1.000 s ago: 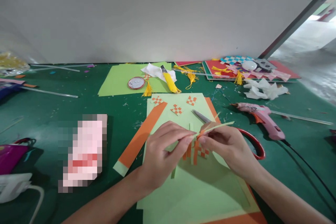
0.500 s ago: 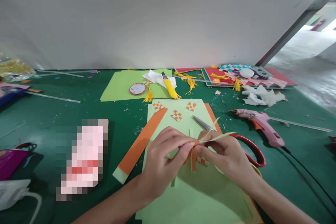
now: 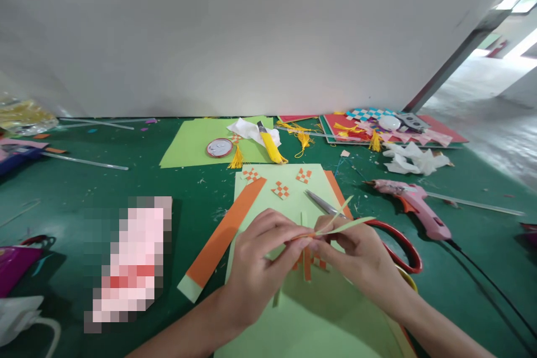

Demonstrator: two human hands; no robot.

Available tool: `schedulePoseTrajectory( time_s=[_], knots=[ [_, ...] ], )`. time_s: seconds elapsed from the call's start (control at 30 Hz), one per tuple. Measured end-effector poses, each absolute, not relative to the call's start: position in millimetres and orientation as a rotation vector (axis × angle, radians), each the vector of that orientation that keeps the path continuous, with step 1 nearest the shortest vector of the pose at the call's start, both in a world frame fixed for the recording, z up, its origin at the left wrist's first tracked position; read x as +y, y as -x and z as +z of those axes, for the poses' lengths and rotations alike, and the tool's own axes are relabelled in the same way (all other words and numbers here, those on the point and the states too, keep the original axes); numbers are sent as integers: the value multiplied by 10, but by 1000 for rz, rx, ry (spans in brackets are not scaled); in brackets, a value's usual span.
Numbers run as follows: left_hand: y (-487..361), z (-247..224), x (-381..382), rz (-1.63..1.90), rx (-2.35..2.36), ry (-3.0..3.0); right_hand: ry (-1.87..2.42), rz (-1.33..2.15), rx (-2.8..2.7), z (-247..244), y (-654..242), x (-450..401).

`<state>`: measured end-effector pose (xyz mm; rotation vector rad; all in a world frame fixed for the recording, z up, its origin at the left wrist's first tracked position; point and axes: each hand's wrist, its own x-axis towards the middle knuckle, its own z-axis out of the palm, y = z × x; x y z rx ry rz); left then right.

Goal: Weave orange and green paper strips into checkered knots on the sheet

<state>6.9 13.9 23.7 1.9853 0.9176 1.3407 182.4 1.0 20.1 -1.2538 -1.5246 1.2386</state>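
Observation:
Over a pale green paper sheet (image 3: 319, 319), my left hand (image 3: 260, 263) and my right hand (image 3: 363, 260) meet, thumbs and fingers pinched on thin paper strips (image 3: 348, 226). Light green ends stick out to the right past my right fingers; a bit of orange shows between the fingertips. An orange strip (image 3: 307, 267) and part of a checkered woven piece lie below the fingers, partly covered. Beyond the hands are small orange-and-white checkered pieces (image 3: 281, 190). Red-handled scissors (image 3: 413, 246) lie partly under my right hand, blades pointing away. To the left rests an orange paper band (image 3: 229, 232).
A pink glue gun (image 3: 419, 207) with its cord lies at right. Behind are a yellow cutter (image 3: 272, 145), a round lid (image 3: 219, 147), yellow tassels (image 3: 237, 156) and crumpled tissue (image 3: 415, 158). A blurred-out pink object (image 3: 134, 257) sits at left. A wall (image 3: 218, 33) bounds the back.
The view has tilted slightly up. Between my fingertips the orange strip has turned and now shows flatter, with my left fingers closer over it. Both hands keep their pinch.

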Motion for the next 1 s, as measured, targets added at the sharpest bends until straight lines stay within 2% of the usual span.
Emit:
schedulePoseTrajectory(
  time_s=[0.47, 0.57, 0.8, 1.0],
  knots=[
    [-64, 247, 149, 1327, 886, -1969, 1310, 1134, -1576, 244, -1813, 8],
    [-56, 244, 135, 1298, 910, -1924, 1287, 1206, -1529, 224, -1829, 6],
    [-68, 257, 122, 1188, 1012, -1696, 1170, 1611, -1185, 202, -1881, 59],
    [-85, 230, 113, 1126, 994, -1629, 1108, 1485, -1179, 178, -1839, 25]
  ],
)
